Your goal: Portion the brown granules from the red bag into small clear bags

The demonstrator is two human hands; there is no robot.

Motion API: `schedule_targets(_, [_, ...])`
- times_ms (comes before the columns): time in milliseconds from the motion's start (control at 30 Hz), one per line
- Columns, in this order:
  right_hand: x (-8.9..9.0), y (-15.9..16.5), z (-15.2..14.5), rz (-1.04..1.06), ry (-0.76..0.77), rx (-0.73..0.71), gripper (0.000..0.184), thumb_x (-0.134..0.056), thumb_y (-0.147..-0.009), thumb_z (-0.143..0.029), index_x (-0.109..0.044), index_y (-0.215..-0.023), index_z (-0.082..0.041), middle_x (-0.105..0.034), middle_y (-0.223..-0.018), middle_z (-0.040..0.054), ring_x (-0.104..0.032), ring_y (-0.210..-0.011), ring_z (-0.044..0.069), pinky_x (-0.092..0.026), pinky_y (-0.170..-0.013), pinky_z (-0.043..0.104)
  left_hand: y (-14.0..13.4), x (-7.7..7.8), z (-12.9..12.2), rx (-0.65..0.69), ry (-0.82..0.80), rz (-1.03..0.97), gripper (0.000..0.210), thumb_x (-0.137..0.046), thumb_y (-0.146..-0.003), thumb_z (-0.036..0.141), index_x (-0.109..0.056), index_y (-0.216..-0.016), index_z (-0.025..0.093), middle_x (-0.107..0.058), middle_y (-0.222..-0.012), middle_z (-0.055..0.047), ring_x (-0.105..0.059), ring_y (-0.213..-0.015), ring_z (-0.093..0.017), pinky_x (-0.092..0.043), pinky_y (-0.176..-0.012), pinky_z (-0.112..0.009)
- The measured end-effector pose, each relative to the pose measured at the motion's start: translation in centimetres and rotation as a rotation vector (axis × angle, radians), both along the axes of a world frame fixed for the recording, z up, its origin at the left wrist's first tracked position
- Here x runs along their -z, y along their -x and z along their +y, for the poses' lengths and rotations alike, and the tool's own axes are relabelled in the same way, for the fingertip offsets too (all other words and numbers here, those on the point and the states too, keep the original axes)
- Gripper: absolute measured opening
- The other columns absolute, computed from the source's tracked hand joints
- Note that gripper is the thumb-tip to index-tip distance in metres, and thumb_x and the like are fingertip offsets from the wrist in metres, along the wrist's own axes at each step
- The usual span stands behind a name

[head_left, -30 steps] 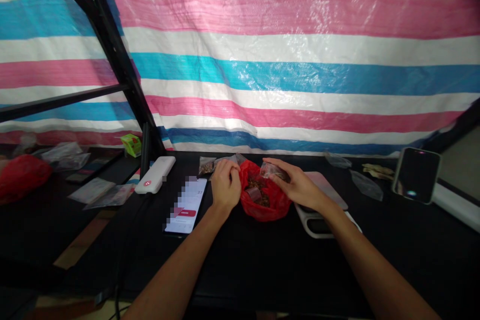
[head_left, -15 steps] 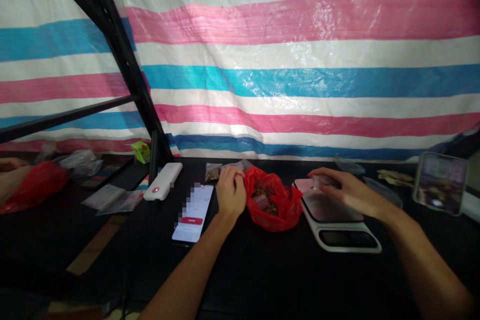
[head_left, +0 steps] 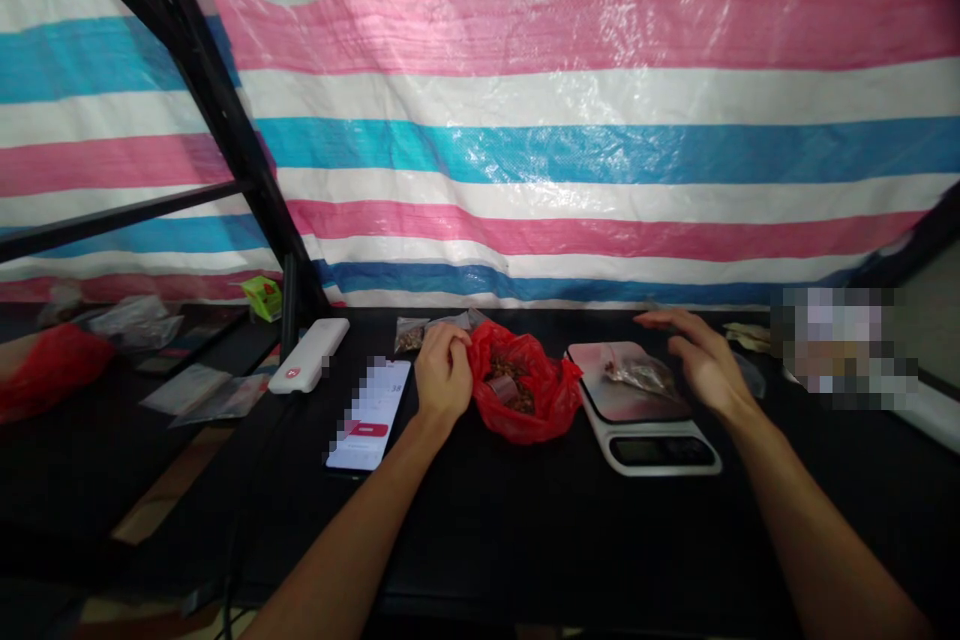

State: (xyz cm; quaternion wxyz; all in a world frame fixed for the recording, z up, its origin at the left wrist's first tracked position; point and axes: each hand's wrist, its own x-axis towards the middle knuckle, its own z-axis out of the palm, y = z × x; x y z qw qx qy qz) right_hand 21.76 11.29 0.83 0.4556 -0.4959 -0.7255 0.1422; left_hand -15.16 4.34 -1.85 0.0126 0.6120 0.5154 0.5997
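Observation:
On the black table, a red plastic bag (head_left: 551,408) stands open with small brown pieces and a small translucent scoop-like piece (head_left: 508,390) inside. My left hand (head_left: 442,380) is closed at the bag's left edge, touching it; whatever its fingers hold is hidden. Right of the bag is a white kitchen scale (head_left: 589,410) with a metal plate and dark display. A small clear packet with brown contents (head_left: 641,375) lies on its plate. My right hand (head_left: 701,360) is open over the scale's right side, fingers apart, holding nothing.
A lit phone (head_left: 371,420) and a white power bank (head_left: 311,357) lie left of my left hand. Small filled packets (head_left: 410,335) lie behind it. Farther left are flat clear bags (head_left: 187,390), a black metal post (head_left: 247,140) and another person's arm by a red bag (head_left: 56,370).
My right hand has let go of the packet, leaving it on the scale plate, and has drawn back to the right. My left hand stays at the red bag. The view has shifted slightly.

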Motion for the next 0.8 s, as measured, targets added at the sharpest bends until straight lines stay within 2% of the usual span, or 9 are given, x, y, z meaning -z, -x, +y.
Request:
schedule_targets(100, [0.3, 0.0, 0.1, 0.027, 0.009, -0.015, 0.042, -0.049, -0.069, -0.02, -0.076, -0.1, -0.028, -0.076, -0.107, 0.004, -0.067, -0.107, 0.031, -0.047, -0.104, 0.049, 0.0, -0.1, 0.0, -0.005, -0.003, -0.005, 0.027, -0.039, -0.095, 0.011, -0.055, -0.075, 0.022, -0.06, -0.08, -0.002, -0.059, -0.083, -0.02, -0.044, -0.079, -0.033])
schedule_targets(400, [-0.6, 0.8, -0.7, -0.035, -0.012, -0.072, 0.039, -0.051, -0.068, -0.021, -0.077, -0.097, -0.028, -0.076, -0.105, 0.0046, -0.064, -0.109, 0.033, -0.046, -0.099, 0.047, 0.0, 0.0, 0.0, -0.012, 0.008, -0.004, 0.027, -0.039, -0.094, 0.011, -0.055, -0.076, 0.023, -0.061, -0.081, -0.003, -0.059, -0.083, -0.02, -0.045, -0.079, -0.033])
schedule_targets(667, [-0.9, 1.3, -1.1, -0.044, 0.039, -0.129, 0.053, -0.05, -0.067, -0.02, -0.073, -0.114, -0.027, -0.073, -0.105, 0.0053, -0.064, -0.107, 0.032, -0.045, -0.099, 0.048, 0.0, 0.2, 0.1, 0.011, -0.011, -0.024, 0.027, -0.038, -0.094, 0.01, -0.054, -0.076, 0.022, -0.059, -0.08, -0.002, -0.058, -0.082, -0.02, -0.044, -0.078, -0.034])
schedule_targets(800, [-0.9, 1.4, -1.1, -0.053, 0.066, -0.152, 0.053, -0.05, -0.069, -0.021, -0.071, -0.117, -0.027, -0.072, -0.104, 0.0051, -0.064, -0.107, 0.031, -0.045, -0.1, 0.047, -0.1, 0.1, 0.0, 0.006, -0.011, -0.021, 0.027, -0.038, -0.094, 0.011, -0.055, -0.077, 0.022, -0.06, -0.08, -0.002, -0.058, -0.081, -0.019, -0.044, -0.078, -0.033])
